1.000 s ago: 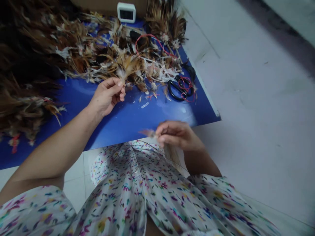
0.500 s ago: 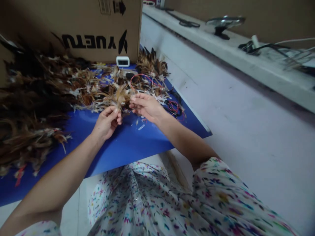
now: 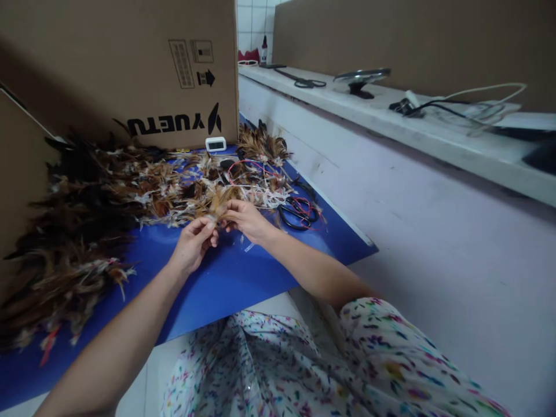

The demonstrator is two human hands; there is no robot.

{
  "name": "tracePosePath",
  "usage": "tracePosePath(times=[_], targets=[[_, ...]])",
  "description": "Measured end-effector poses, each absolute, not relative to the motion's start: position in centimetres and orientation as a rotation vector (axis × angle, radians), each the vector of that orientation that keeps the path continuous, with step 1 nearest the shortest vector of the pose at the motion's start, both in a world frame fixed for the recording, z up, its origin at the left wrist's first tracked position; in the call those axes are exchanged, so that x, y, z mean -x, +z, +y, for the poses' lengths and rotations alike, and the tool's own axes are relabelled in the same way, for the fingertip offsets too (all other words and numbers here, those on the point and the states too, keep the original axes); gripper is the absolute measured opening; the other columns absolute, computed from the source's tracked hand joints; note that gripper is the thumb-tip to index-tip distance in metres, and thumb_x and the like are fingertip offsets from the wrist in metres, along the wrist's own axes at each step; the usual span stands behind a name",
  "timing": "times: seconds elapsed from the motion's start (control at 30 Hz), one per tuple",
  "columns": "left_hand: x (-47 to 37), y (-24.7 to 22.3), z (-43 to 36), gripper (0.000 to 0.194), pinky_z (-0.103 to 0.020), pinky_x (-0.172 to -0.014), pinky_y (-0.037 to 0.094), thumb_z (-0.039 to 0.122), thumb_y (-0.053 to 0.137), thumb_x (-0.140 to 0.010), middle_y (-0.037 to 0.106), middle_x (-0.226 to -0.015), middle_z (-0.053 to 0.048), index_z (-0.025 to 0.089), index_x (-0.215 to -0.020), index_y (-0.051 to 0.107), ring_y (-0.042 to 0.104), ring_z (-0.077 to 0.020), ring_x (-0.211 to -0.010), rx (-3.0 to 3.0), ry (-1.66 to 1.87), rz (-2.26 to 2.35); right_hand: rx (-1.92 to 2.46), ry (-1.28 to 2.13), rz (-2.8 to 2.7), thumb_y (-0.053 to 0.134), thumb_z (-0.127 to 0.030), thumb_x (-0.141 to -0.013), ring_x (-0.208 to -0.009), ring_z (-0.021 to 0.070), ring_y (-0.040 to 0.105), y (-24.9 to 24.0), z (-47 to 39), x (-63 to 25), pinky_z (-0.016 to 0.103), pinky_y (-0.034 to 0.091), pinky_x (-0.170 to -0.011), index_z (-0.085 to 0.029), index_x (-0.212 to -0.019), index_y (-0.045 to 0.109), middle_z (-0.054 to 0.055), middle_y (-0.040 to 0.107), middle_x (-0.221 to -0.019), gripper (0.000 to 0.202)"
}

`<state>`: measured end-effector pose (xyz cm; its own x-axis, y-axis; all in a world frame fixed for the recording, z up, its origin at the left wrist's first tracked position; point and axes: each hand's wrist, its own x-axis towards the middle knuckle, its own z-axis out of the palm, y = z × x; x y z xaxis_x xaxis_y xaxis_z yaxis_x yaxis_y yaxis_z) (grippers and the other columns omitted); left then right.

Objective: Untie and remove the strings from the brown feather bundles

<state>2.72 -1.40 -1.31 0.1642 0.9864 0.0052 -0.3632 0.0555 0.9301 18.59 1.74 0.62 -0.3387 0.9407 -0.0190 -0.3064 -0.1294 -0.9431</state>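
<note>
My left hand [image 3: 196, 242] pinches the base of a small bunch of light brown feathers [image 3: 218, 201] above the blue tabletop [image 3: 243, 278]. Close beside it on the right, my right hand [image 3: 244, 220] has its fingers closed on the same bunch. Behind the hands lie many loose brown and white feathers [image 3: 160, 188]. A large pile of darker feathers [image 3: 82, 231] covers the left of the table. Black-handled scissors [image 3: 297, 215] with red thread around them lie right of my right hand.
A cardboard box [image 3: 182, 69] stands behind the feathers, with a small white digital clock [image 3: 216, 144] before it. Another feather bunch [image 3: 263, 145] is at the back right. Along the right wall, a ledge [image 3: 391, 110] holds cables [image 3: 460, 107], a round stand [image 3: 361, 81] and scissors [image 3: 308, 83].
The view has tilted up, showing more of the box and ledge. My right hand has come closer to my left hand and now reaches the bunch.
</note>
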Motion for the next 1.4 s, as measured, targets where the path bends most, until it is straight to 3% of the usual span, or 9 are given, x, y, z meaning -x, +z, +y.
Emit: tracePosePath(times=[0.8,1.07,1.4], targets=[[-2.77,-1.4,-1.39,0.045,-0.018,-0.046,0.046,0.044,0.095,-0.057,0.062,-0.058,0.001,0.014,-0.072,0.064,0.055,-0.0072,-0.046,-1.039,1.183,0.844,0.775,1.381,-1.359,0.084,-0.06,-0.062,-0.058,0.0093,0.052,0.78,1.35,-18.63,0.023,0.044,-0.052,-0.02,-0.07,0.056,-0.005,0.058,-0.063,0.049],[-2.75,-1.39,-1.38,0.043,-0.019,-0.047,0.046,0.043,0.094,-0.058,0.062,-0.059,0.0,0.014,-0.07,0.066,0.055,-0.0075,-0.047,-1.052,1.16,0.846,0.765,1.409,-1.405,0.085,-0.057,-0.061,-0.059,0.0094,0.053,0.81,1.32,-18.91,0.023,0.044,-0.053,-0.019,-0.072,0.058,-0.004,0.06,-0.066,0.048],[-2.54,-1.62,-1.25,0.043,-0.018,-0.047,0.045,0.045,0.093,-0.059,0.062,-0.059,0.0,0.013,-0.069,0.065,0.055,-0.0071,-0.046,-1.074,1.129,0.855,0.768,1.421,-1.468,0.083,-0.052,-0.07,-0.063,0.0114,0.055,0.54,1.47,-19.13,0.023,0.046,-0.055,-0.018,-0.075,0.058,-0.002,0.059,-0.067,0.043]])
